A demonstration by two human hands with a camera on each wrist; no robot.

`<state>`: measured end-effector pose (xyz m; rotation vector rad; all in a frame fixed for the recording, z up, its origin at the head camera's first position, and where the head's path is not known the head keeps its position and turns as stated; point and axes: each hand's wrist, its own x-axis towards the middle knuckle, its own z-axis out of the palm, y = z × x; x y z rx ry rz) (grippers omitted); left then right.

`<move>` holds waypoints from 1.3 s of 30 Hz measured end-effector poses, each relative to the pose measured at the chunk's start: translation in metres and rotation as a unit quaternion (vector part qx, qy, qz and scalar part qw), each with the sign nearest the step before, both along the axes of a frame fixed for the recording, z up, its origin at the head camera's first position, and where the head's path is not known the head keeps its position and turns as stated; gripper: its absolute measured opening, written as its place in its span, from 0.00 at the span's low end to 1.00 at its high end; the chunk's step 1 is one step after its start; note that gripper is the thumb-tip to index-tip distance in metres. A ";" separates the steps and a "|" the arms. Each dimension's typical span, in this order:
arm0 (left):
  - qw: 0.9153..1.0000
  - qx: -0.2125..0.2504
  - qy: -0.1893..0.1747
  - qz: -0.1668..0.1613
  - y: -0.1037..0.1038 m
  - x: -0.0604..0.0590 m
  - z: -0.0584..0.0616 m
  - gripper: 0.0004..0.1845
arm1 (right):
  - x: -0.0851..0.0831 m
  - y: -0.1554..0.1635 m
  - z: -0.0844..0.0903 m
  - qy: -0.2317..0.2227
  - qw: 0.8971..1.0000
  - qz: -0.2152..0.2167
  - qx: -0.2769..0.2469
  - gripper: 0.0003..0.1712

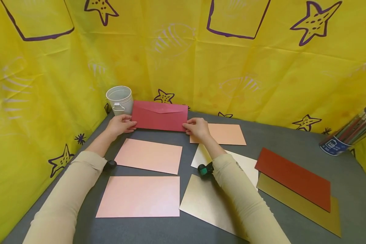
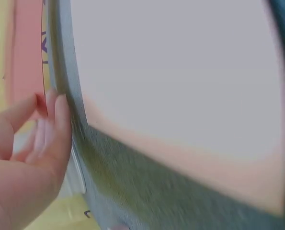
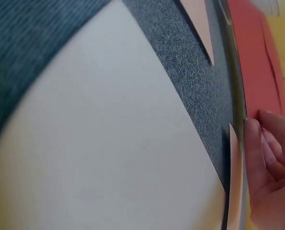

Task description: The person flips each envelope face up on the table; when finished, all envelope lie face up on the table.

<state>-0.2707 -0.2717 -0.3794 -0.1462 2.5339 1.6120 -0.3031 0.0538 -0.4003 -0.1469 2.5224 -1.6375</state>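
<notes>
a: where is the red envelope (image 1: 159,116) right now?

b: at the far side of the grey counter (image 1: 347,169), standing on its long edge with the flap side facing the person, just in front of the yellow starfish backdrop (image 1: 183,61) and beside the white bucket (image 1: 120,99).

a: and the hands?

b: the left hand (image 1: 119,124) pinches the left end, the right hand (image 1: 197,128) pinches the lower right corner. the fingers (image 2: 61,122) of each hand curl against the paper edge, thumb toward the front as far as the head view shows. the wrist views are blurred, but they show fingertips meeting red paper.

a: how would you expect it to handle?

b: very light, i'd judge, and thin. it looks like stiff card stock, since it stands straight between two end grips without sagging. still, it would bow or crease if squeezed inward, and its smooth face could slip from a loose pinch.

a: so where is the best hold?

b: the two short ends, as now, keeping it lightly taut. the pointed flap looks shut, so gripping near the middle top risks lifting it.

a: anything crowding it?

b: a peach sheet (image 1: 222,134) lies just by the right hand, and two pink sheets (image 1: 148,156) lie nearer the person, well apart from the envelope. a cup of pencils (image 1: 350,131) sits far right.
</notes>
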 end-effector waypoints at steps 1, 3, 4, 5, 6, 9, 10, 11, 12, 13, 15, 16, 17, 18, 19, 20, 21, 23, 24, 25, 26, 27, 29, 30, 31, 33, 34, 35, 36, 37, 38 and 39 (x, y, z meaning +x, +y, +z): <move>1.000 0.013 -0.004 0.013 0.002 -0.001 0.000 0.28 | 0.000 0.000 0.000 -0.003 1.000 -0.009 0.002 0.15; 0.999 0.035 -0.009 0.037 0.004 -0.004 -0.002 0.29 | -0.001 -0.001 0.000 -0.009 1.000 -0.026 0.009 0.15; 0.998 0.042 -0.009 0.051 0.005 -0.006 -0.003 0.28 | -0.001 -0.002 0.000 -0.013 0.999 -0.033 0.013 0.14; 0.997 0.049 -0.009 0.063 0.006 -0.007 -0.004 0.27 | 0.000 -0.003 0.000 -0.017 0.999 -0.038 0.016 0.14; 0.996 0.054 -0.008 0.075 0.007 -0.008 -0.004 0.27 | -0.001 -0.003 -0.001 -0.019 0.999 -0.043 0.020 0.14; 0.994 0.043 0.002 0.098 0.010 -0.010 -0.006 0.25 | -0.001 -0.005 -0.001 -0.019 0.998 -0.052 0.034 0.14; 0.995 0.027 0.007 0.100 0.011 -0.010 -0.006 0.24 | -0.002 -0.006 -0.001 -0.017 0.998 -0.055 0.038 0.14; 0.995 -0.002 0.015 0.102 0.011 -0.010 -0.006 0.24 | -0.002 -0.007 -0.001 -0.016 0.997 -0.056 0.042 0.13; 0.994 -0.032 0.024 0.103 0.011 -0.010 -0.007 0.23 | -0.002 -0.008 -0.001 -0.012 0.997 -0.058 0.048 0.13; 0.992 -0.062 0.032 0.102 0.012 -0.009 -0.007 0.23 | -0.002 -0.009 -0.002 -0.011 0.997 -0.059 0.052 0.13; 0.987 -0.120 0.045 0.099 0.013 -0.009 -0.007 0.23 | -0.002 -0.011 -0.003 -0.008 0.996 -0.061 0.062 0.13; 0.983 -0.144 0.050 0.098 0.014 -0.008 -0.007 0.23 | -0.002 -0.012 -0.003 -0.008 0.996 -0.064 0.065 0.13; 0.980 -0.163 0.054 0.097 0.015 -0.009 -0.007 0.23 | -0.002 -0.013 -0.003 -0.009 0.995 -0.066 0.069 0.13; 0.979 -0.169 0.059 0.095 0.015 -0.009 -0.008 0.23 | -0.002 -0.013 -0.004 -0.010 0.995 -0.068 0.073 0.13; 0.978 -0.177 0.065 0.092 0.016 -0.010 -0.009 0.23 | -0.002 -0.014 -0.004 -0.011 0.995 -0.071 0.075 0.13; 0.976 -0.186 0.072 0.088 0.017 -0.010 -0.009 0.23 | -0.003 -0.014 -0.004 -0.012 0.994 -0.073 0.078 0.13; 0.974 -0.192 0.080 0.086 0.017 -0.010 -0.011 0.23 | -0.003 -0.014 -0.004 -0.015 0.994 -0.076 0.079 0.13; 0.970 -0.208 0.095 0.081 0.019 -0.011 -0.013 0.23 | -0.003 -0.015 -0.004 -0.019 0.993 -0.080 0.080 0.13; 0.967 -0.217 0.104 0.078 0.019 -0.011 -0.014 0.23 | -0.003 -0.015 -0.004 -0.021 0.993 -0.081 0.080 0.13; 0.965 -0.225 0.111 0.075 0.020 -0.011 -0.015 0.23 | -0.003 -0.016 -0.004 -0.022 0.993 -0.082 0.079 0.13; 0.963 -0.231 0.117 0.073 0.020 -0.011 -0.015 0.23 | -0.003 -0.016 -0.005 -0.024 0.993 -0.083 0.079 0.13; 0.962 -0.235 0.121 0.072 0.021 -0.011 -0.015 0.23 | -0.003 -0.016 -0.005 -0.024 0.993 -0.084 0.078 0.13; 0.960 -0.239 0.128 0.070 0.022 -0.011 -0.015 0.23 | -0.003 -0.016 -0.005 -0.027 0.993 -0.084 0.077 0.13; 0.959 -0.242 0.129 0.069 0.022 -0.010 -0.015 0.23 | -0.003 -0.017 -0.005 -0.029 0.993 -0.084 0.076 0.13; 0.959 -0.242 0.129 0.069 0.023 -0.010 -0.015 0.23 | -0.003 -0.017 -0.005 -0.031 0.993 -0.084 0.076 0.13; 0.958 -0.247 0.129 0.067 0.024 -0.009 -0.014 0.23 | -0.003 -0.017 -0.004 -0.035 0.993 -0.085 0.073 0.13; 0.958 -0.249 0.128 0.065 0.024 -0.009 -0.014 0.23 | -0.003 -0.017 -0.004 -0.038 0.993 -0.085 0.071 0.13; 0.956 -0.255 0.128 0.062 0.025 -0.009 -0.014 0.23 | -0.003 -0.017 -0.004 -0.041 0.993 -0.086 0.070 0.13; 0.954 -0.263 0.128 0.058 0.025 -0.009 -0.014 0.23 | -0.002 -0.017 -0.004 -0.043 0.993 -0.086 0.068 0.13; 0.953 -0.269 0.129 0.053 0.025 -0.009 -0.014 0.22 | -0.002 -0.017 -0.003 -0.044 0.993 -0.087 0.068 0.12; 0.952 -0.273 0.130 0.050 0.026 -0.009 -0.014 0.22 | -0.002 -0.017 -0.003 -0.044 0.993 -0.087 0.069 0.12; 0.951 -0.276 0.130 0.046 0.026 -0.010 -0.015 0.22 | -0.002 -0.017 -0.003 -0.044 0.993 -0.087 0.070 0.12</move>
